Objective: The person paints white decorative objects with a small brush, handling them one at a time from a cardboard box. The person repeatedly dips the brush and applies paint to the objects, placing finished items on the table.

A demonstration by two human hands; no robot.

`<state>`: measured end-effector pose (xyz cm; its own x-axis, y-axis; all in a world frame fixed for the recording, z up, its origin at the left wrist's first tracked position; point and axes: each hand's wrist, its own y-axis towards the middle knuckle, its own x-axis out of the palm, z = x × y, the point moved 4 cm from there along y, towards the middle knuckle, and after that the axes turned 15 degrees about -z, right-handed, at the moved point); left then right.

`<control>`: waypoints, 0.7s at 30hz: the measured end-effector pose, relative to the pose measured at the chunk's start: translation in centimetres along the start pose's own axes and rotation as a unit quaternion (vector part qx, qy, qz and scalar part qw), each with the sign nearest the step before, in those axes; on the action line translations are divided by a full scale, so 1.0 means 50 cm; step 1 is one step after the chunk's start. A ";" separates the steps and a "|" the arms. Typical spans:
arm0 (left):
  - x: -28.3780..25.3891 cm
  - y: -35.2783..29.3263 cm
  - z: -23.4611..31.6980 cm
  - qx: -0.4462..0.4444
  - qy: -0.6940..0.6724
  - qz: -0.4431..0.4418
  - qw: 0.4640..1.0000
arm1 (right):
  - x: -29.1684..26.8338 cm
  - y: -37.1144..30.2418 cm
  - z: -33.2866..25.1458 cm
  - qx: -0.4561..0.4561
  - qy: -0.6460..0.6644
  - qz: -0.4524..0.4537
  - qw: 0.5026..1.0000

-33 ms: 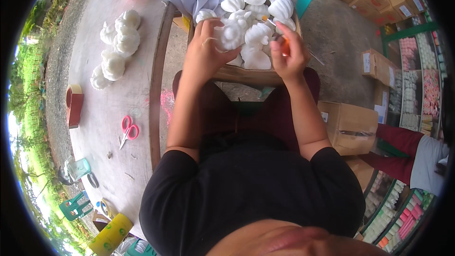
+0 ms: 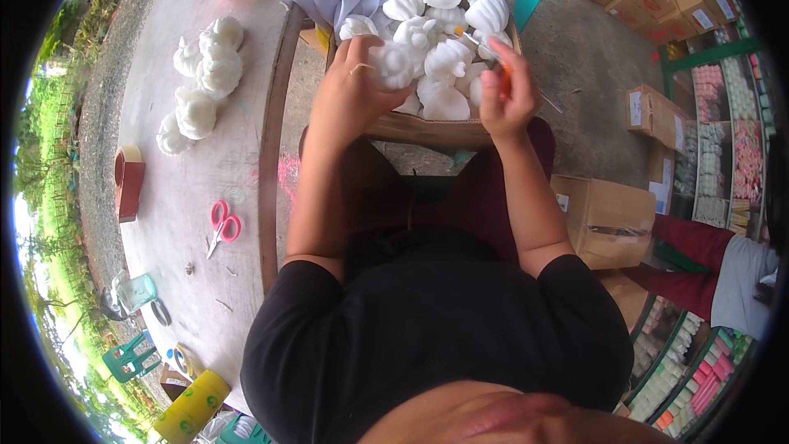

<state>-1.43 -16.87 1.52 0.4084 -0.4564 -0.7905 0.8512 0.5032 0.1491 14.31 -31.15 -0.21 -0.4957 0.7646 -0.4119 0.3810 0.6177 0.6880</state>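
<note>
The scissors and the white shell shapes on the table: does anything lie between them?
No. In the head view, only bare grey table separates the red-handled scissors from the white shell shapes.

Both bare forearms are stretched forward from the black-sleeved torso point(image 2: 436, 337). The left hand point(image 2: 349, 94) is curled closed; the right hand point(image 2: 509, 90) is pinched shut.

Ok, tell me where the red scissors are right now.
In the head view the red scissors lie on the round table at the person's left, apart from both hands, below the white shell-shaped pieces.
</note>
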 end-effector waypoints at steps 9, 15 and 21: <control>0.037 -0.014 -0.048 -0.056 -0.649 -0.094 0.753 | -0.001 -0.010 0.057 0.069 0.145 0.114 0.980; 0.072 0.011 -0.029 -0.019 -0.917 -0.182 0.354 | -0.001 -0.010 0.058 0.035 0.138 0.104 0.984; 0.087 0.009 -0.024 0.008 -0.949 -0.185 0.257 | -0.001 -0.008 0.050 0.039 0.142 0.089 0.985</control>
<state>0.35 -17.77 -2.57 -0.2887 -0.0145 0.9573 0.9424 0.1724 0.2868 16.12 -30.98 -1.96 -0.6093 0.7869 -0.0975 0.5350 0.4988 0.6819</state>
